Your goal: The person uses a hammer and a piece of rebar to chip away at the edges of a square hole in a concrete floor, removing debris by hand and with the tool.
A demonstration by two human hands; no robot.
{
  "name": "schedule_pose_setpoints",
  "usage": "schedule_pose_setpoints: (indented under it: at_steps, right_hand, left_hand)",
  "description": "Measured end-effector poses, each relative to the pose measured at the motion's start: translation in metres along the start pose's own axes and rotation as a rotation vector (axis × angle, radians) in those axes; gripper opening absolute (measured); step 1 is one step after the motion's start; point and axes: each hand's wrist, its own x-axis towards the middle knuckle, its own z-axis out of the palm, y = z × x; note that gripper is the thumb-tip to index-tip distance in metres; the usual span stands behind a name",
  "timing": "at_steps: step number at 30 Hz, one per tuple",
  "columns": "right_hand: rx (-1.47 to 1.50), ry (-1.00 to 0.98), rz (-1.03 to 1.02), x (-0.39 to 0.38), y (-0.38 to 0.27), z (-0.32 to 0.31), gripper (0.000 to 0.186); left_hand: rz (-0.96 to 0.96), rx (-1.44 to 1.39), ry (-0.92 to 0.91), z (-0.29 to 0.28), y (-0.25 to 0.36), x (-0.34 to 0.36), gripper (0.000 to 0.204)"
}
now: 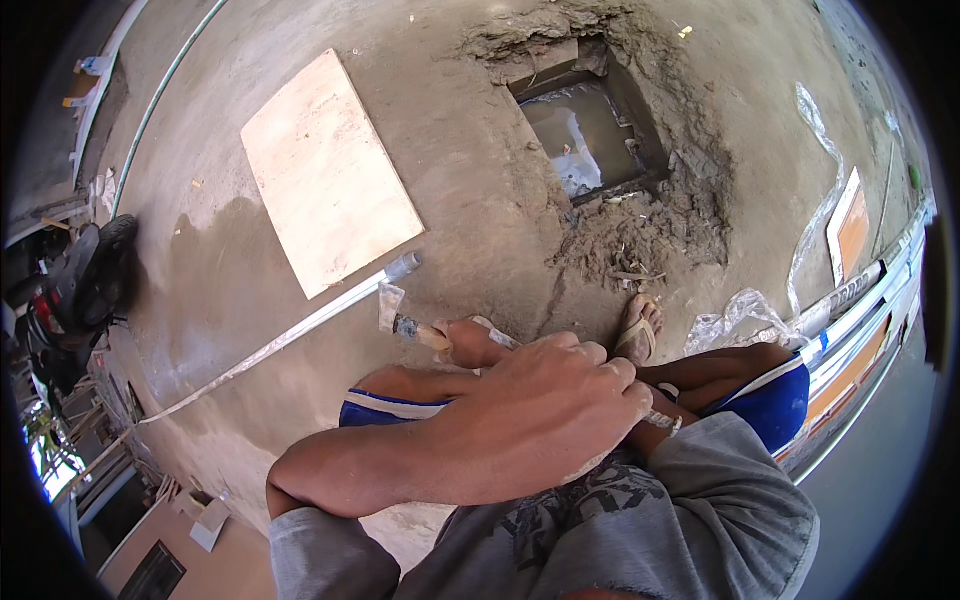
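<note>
My left hand (pixel 565 395) reaches across in front of my body, knuckles up and fingers curled closed. Whatever it grips, if anything, is hidden beneath it. My right forearm comes in from the right, a pale band (pixel 662 422) around its wrist; my left hand covers the right hand and its fingers. On the ground by my left foot (pixel 475 343) is a short tool (pixel 408 325) with a pale, flat, flared head and a wooden handle. My right foot (pixel 640 328) wears a flip-flop.
Ahead is a square pit (pixel 590 130) holding murky water, with loose wet mortar (pixel 640 235) around it. A pale board (pixel 330 175) and long pipe (pixel 300 325) lie to the left, a motorbike (pixel 75 280) beyond. Clear plastic (pixel 740 318) and stacked panels (pixel 850 355) are on the right.
</note>
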Motion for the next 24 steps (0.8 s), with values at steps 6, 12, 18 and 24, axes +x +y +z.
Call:
schedule_pose_setpoints:
  at_steps: [6,12,18,24]
  right_hand:
    - [0.176,0.472,0.152,0.007,0.016,-0.061,0.052]
    - [0.193,0.868,0.271,0.0,0.041,-0.104,0.05]
    - [0.06,0.783,0.235,-0.001,0.063,-0.094,0.053]
    - [-0.052,0.948,0.225,-0.003,0.067,-0.093,0.049]
  left_hand:
    - [-0.005,0.096,-0.092,0.004,0.01,-0.001,0.019]
    - [-0.009,0.112,-0.144,-0.002,0.007,0.002,0.023]
    - [-0.009,0.102,-0.201,-0.005,0.006,0.012,0.027]
    - [0.019,0.119,-0.11,-0.004,0.001,0.013,0.016]
